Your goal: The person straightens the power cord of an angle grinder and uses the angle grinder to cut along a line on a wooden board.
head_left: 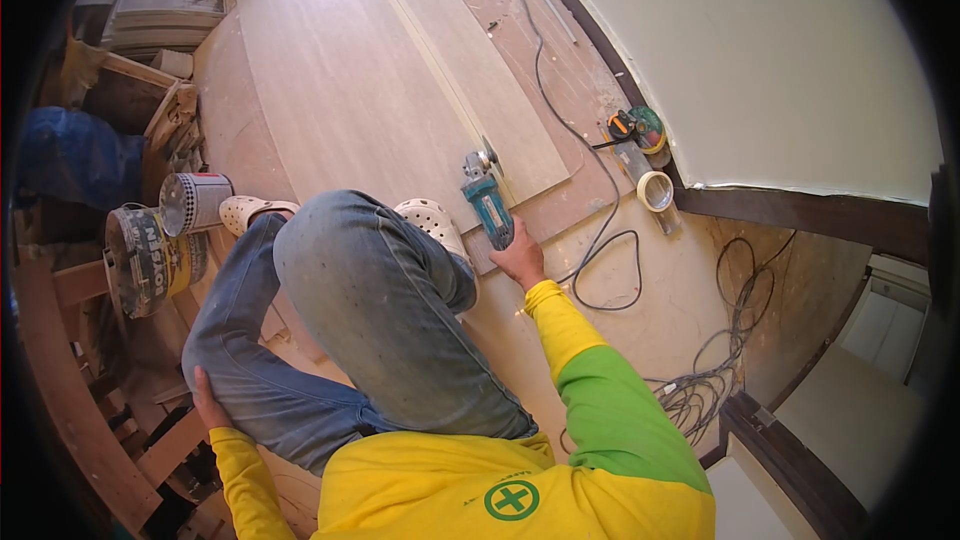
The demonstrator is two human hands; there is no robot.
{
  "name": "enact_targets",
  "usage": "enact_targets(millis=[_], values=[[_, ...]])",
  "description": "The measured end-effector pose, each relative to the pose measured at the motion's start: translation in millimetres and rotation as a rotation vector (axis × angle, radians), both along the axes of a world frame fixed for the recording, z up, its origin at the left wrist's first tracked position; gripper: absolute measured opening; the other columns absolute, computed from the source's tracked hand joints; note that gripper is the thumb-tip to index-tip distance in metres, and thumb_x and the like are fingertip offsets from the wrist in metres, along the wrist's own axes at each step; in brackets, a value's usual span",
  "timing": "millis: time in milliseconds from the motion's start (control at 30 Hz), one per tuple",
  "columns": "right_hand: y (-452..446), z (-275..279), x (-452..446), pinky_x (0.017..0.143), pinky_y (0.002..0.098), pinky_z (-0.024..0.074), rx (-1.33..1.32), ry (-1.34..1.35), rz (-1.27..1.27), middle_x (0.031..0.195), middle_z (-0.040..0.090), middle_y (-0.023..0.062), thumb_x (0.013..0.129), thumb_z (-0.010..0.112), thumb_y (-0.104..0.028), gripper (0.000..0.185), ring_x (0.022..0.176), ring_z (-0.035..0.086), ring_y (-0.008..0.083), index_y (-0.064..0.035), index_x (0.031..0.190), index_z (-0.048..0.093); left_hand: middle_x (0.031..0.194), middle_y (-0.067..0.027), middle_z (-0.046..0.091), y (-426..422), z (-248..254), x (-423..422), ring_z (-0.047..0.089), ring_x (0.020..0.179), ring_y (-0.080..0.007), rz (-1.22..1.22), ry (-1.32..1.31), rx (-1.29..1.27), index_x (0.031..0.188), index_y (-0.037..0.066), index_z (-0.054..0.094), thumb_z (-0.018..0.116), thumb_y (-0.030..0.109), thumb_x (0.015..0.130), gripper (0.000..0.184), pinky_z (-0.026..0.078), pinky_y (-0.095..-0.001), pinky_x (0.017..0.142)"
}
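Observation:
My right hand [521, 258] is wrapped round the rear body of a teal angle grinder [489, 208]. The grinder's disc [488, 150] meets the large pale board [360, 70] near its close end, beside a long straight line running along the board. My left hand [207, 402] lies against the side of my bent knee in jeans, holding nothing, its fingers partly hidden. One of my cream clogs [430, 220] rests by the board's near edge, close to the grinder.
A dark cable [540, 70] runs along the board's right and loops near my right hand. Tape rolls [655, 191] lie by the wall. Coiled cables [700, 395] sit at lower right. Buckets [150, 260], a blue bag [80, 155] and scrap wood [172, 130] crowd the left.

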State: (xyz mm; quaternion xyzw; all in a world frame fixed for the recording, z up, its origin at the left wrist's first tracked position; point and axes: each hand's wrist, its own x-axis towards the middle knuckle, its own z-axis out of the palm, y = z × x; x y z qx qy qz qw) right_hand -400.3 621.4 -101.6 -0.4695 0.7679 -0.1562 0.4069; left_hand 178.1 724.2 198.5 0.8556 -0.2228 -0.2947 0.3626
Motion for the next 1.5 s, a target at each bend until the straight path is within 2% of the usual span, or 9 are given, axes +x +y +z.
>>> enact_targets(millis=[167,233,333,433,533,733,1000,1367,1500], values=[[4.8,5.9,-1.9,0.091,0.0481,0.0519,0.031,-0.006,-0.006,0.116,0.067,0.0241,0.07,0.077,-0.034,0.081,0.105,0.065,0.043,-0.0137,0.14,0.041,0.133,-0.0173,0.059,-1.8,2.6,-7.5,0.06,0.114,-0.0241,-0.023,-0.018,-0.024,0.141,-0.008,0.048,0.068,0.06,0.087,0.09,0.045,-0.0338,0.103],[7.5,7.2,-2.6,0.091,0.0481,0.0519,0.025,-0.002,-0.002,0.116,0.067,0.0241,0.07,0.077,-0.034,0.081,0.105,0.065,0.043,-0.0137,0.14,0.041,0.138,-0.014,0.057,0.6,-1.2,-1.8,0.056,0.121,-0.0227,-0.009,-0.041,-0.018,0.143,-0.004,0.052,0.065,0.059,0.09,0.082,0.039,-0.0324,0.108],[11.5,8.1,-3.0,0.091,0.0483,0.052,0.021,0.005,0.0,0.115,0.067,0.024,0.071,0.076,-0.034,0.08,0.104,0.065,0.0432,-0.0139,0.14,0.041,0.133,-0.0182,0.059,-2.9,3.0,-14.6,0.06,0.114,-0.0242,0.066,-0.1,0.015,0.14,-0.01,0.048,0.069,0.06,0.086,0.09,0.045,-0.0337,0.102],[16.3,7.4,-4.7,0.091,0.0484,0.0521,0.022,0.007,-0.003,0.115,0.067,0.0239,0.071,0.076,-0.033,0.079,0.104,0.065,0.0433,-0.014,0.139,0.041,0.132,-0.0185,0.059,0.0,-0.9,-6.9,0.06,0.114,-0.0243,0.053,-0.084,0.0,0.141,-0.01,0.047,0.069,0.06,0.086,0.092,0.045,-0.0336,0.102],[20.6,11.3,-5.6,0.091,0.0486,0.0522,0.04,0.01,-0.004,0.114,0.068,0.0237,0.071,0.076,-0.033,0.079,0.103,0.066,0.0434,-0.0141,0.14,0.041,0.132,-0.0185,0.059,-0.7,0.4,-3.3,0.061,0.113,-0.0243,-0.021,-0.043,-0.027,0.141,-0.01,0.046,0.07,0.061,0.085,0.093,0.045,-0.0336,0.102],[31.2,9.2,-8.2,0.091,0.0487,0.052,0.034,0.029,0.0,0.115,0.067,0.0238,0.07,0.076,-0.033,0.083,0.104,0.065,0.0437,-0.015,0.143,0.039,0.132,-0.0188,0.059,-3.0,3.9,-14.2,0.061,0.112,-0.0246,0.063,-0.103,0.021,0.141,-0.009,0.047,0.07,0.062,0.084,0.093,0.046,-0.0339,0.101],[35.5,14.1,-11.2,0.094,0.0477,0.0511,0.086,-0.012,-0.01,0.121,0.065,0.0242,0.068,0.075,-0.031,0.087,0.108,0.064,0.0439,-0.015,0.145,0.038,0.128,-0.0187,0.062,-1.2,2.2,-6.4,0.063,0.109,-0.0242,-0.01,-0.024,-0.015,0.138,-0.009,0.05,0.07,0.064,0.082,0.094,0.048,-0.0341,0.099],[46.0,14.6,-14.4,0.092,0.0483,0.0516,0.07,0.004,-0.006,0.115,0.066,0.0253,0.068,0.075,-0.032,0.085,0.106,0.064,0.0444,-0.0148,0.143,0.038,0.128,-0.018,0.062,0.4,0.1,-2.0,0.063,0.108,-0.0241,-0.002,-0.001,-0.007,0.138,-0.009,0.051,0.069,0.066,0.083,0.095,0.048,-0.0343,0.098],[48.6,12.8,-15.5,0.092,0.0481,0.0515,0.093,-0.002,-0.007,0.115,0.067,0.0252,0.069,0.074,-0.032,0.084,0.106,0.064,0.0442,-0.0146,0.143,0.039,0.128,-0.0154,0.063,0.4,1.6,-2.3,0.061,0.111,-0.0237,-0.007,-0.021,0.003,0.135,-0.009,0.055,0.068,0.063,0.086,0.088,0.045,-0.0326,0.102]])
